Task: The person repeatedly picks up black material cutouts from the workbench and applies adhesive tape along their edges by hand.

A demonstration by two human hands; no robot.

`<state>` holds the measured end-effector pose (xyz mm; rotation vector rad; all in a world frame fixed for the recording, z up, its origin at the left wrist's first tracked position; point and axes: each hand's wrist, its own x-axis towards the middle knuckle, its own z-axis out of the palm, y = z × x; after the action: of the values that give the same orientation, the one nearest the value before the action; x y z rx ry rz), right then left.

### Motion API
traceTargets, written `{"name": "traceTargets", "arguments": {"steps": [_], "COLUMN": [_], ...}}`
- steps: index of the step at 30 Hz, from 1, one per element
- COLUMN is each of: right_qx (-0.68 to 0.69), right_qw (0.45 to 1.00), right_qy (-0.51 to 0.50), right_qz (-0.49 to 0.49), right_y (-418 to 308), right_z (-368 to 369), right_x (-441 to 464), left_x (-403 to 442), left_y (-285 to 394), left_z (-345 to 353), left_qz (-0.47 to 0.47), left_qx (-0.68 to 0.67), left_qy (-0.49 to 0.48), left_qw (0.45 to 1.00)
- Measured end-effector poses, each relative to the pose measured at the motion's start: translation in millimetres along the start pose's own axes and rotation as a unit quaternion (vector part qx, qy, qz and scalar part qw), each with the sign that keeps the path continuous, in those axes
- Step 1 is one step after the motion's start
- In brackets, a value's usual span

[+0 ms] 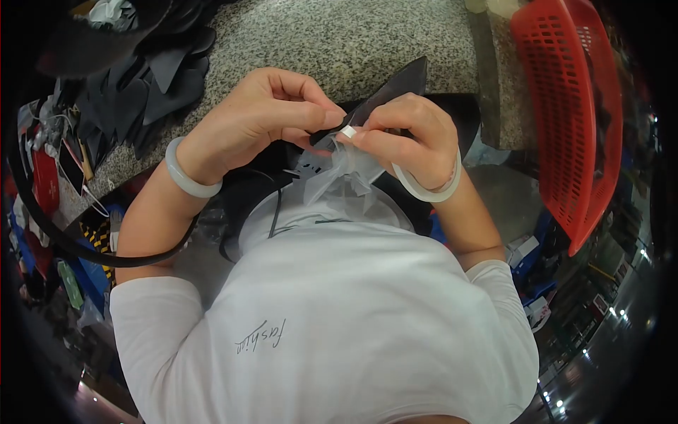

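Thumb and fingertips of my left hand (272,120) pinch the lower edge of a dark, pointed sheet piece (395,83). Close beside it, my right hand (413,134) is closed on the same piece, with a small white tab (349,131) at its thumb tip. The piece's point rises up and to the right above my right hand. Thin translucent strips (349,177) hang below the fingertips, over my lap. A pale bangle circles my left wrist, and a whitish ring is around my right wrist.
Dark cut pieces (166,92) lie piled at the left of the speckled stone table (304,42). A phone (70,166) with a white cable is at the left edge. A red perforated basket (565,106) stands at the right. A black cable crosses my left forearm.
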<state>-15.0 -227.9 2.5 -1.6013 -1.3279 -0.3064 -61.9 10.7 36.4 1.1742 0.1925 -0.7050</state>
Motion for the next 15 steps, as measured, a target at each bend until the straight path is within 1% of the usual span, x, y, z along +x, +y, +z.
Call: {"name": "traceTargets", "arguments": {"steps": [2,3,5,6,8,9,10,11,12,15], "right_qx": [-0.016,-0.018,-0.011,-0.012,0.081,0.083,0.193,0.298,0.295,0.341], "right_qw": [1.0,1.0,1.0,1.0,0.993,0.992,0.967,0.922,0.923,0.884], "right_qy": [-0.003,-0.003,-0.008,-0.009,-0.018,-0.018,0.041,0.099,0.086,0.141], "right_qz": [0.001,0.005,0.011,0.012,0.09,0.089,0.16,0.229,0.231,0.287], "right_y": [2.1,2.8,4.4,4.2,0.0,-1.3,-3.1,-3.8,-2.6,-1.8], "right_z": [-0.1,0.2,2.0,1.5,1.7,3.2,4.7,4.1,-3.0,-14.8], "right_x": [-1.0,-1.4,0.1,1.9,5.4,2.7,-3.2,-7.1,-5.8,-7.4], "left_x": [2.4,4.3,7.6,9.7,12.8,14.4,15.5,15.9,15.6,13.1], "left_y": [-0.2,0.2,1.7,1.3,0.6,2.1,4.1,5.8,8.1,19.2], "left_z": [-1.5,-0.5,2.3,-0.2,-11.0,-18.3,-26.1,-32.8,-38.6,-49.6], "left_qz": [-0.025,-0.028,0.0,0.0,-0.005,-0.005,-0.001,0.002,0.001,0.009], "left_qx": [-0.078,-0.079,-0.002,-0.003,0.019,0.019,0.023,0.027,0.025,0.088], "left_qy": [-0.02,-0.023,0.015,0.014,0.0,0.002,0.012,0.021,0.022,0.015], "left_qw": [0.996,0.996,1.0,1.0,1.0,1.0,1.0,0.999,0.999,0.996]}}
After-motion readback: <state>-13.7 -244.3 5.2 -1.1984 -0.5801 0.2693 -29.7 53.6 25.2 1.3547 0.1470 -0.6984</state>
